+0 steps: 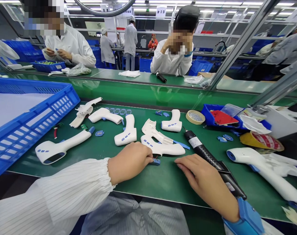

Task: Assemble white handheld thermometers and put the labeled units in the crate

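Observation:
My left hand (131,161) is closed in a pinch at a small blue-grey plastic part (155,162) low over the green bench; its fingertips are partly hidden. Just beyond it lie a white thermometer-gun housing (171,149) and an opened white half-shell (154,130). To the right, my right hand (203,174) hovers palm down with fingers stretched out, holding nothing visible. Alongside that hand is a black electric screwdriver (203,150), its bit pointing away from me. Other white gun-shaped bodies (126,132) with blue buttons lie farther back.
A large blue crate (72,94) borders the left side. At right stand a blue bin (207,114) of scraps, a tape roll (195,117) and another white gun body (260,166). Small blue covers (99,133) lie about. Co-workers in white sit across a green ledge (143,94).

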Demonstrator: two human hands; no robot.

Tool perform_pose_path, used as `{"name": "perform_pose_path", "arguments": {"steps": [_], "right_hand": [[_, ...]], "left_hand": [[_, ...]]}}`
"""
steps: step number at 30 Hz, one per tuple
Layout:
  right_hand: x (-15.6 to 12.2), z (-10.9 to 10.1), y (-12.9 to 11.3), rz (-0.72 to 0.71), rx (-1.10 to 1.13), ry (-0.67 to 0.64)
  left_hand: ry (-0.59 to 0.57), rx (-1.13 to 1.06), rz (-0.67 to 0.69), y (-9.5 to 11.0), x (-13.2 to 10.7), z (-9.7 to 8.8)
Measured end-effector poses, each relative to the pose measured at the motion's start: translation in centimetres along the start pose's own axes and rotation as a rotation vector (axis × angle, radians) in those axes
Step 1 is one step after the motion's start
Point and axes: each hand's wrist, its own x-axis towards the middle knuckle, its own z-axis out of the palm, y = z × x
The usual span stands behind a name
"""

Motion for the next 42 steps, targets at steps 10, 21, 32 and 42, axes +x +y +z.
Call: {"name": "perform_pose_path", "arguments": {"steps": [10, 21, 32, 42], "right_hand": [[0.0, 4.2, -5.0, 0.107, 0.223, 0.186], [1.6, 6.2, -6.6, 0.232, 0.553, 0.322], [3.5, 5.2, -6.2, 0.221, 0.662, 0.248], [6.2, 1.5, -5.9, 0.201, 0.864, 0.082]], "left_hand": [[0.089, -0.121, -0.003, -0.8, -1.0, 1.2], [0.343, -0.246, -0.044, -0.5, -3.2, 4.7], [0.448, -0.437, -0.024, -1.1, -3.1, 5.2], [0.301, -1.585, -0.146, -2.6, -2.0, 3.2]]}}
